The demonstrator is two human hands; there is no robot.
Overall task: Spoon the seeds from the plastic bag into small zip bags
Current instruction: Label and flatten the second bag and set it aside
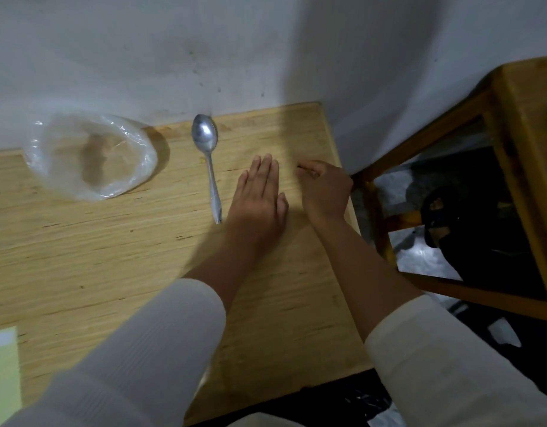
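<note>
On the counter: a wooden counter (pixel 118 260) butts against a pale wall, and everything for the job lies on its far half.
Spoon: the metal spoon (pixel 208 158) lies flat, bowl toward the wall and handle toward the person, untouched; I take it as the landmark.
Plastic bag: the clear plastic bag (pixel 92 155) slumps to the left of the spoon, near it but apart, mouth slack. A brownish patch inside is probably the seeds (too blurred to be sure).
Left hand: the left hand (pixel 258 195) lies just right of the spoon's handle, palm down, fingers straight and together, pressing flat on the wood. Its grip has hold of nothing; I judge it is pinning or smoothing something thin, though nothing shows under it.
Right hand: the right hand (pixel 323 188) sits further right of the spoon, near the counter's edge, fingers curled in with the fingertips pointing toward the left hand. Whether that grip pinches a small zip bag I cannot tell, since no bag is visible.
Small zip bags: none can be made out anywhere.
Other things: a pale green sheet (pixel 2 371) lies well to the near left of the spoon, and a wooden chair frame (pixel 497 124) stands beyond the counter to the right.
Stage: spooning looks not yet begun, as the spoon lies idle and the hands seem busy readying a bag.
</note>
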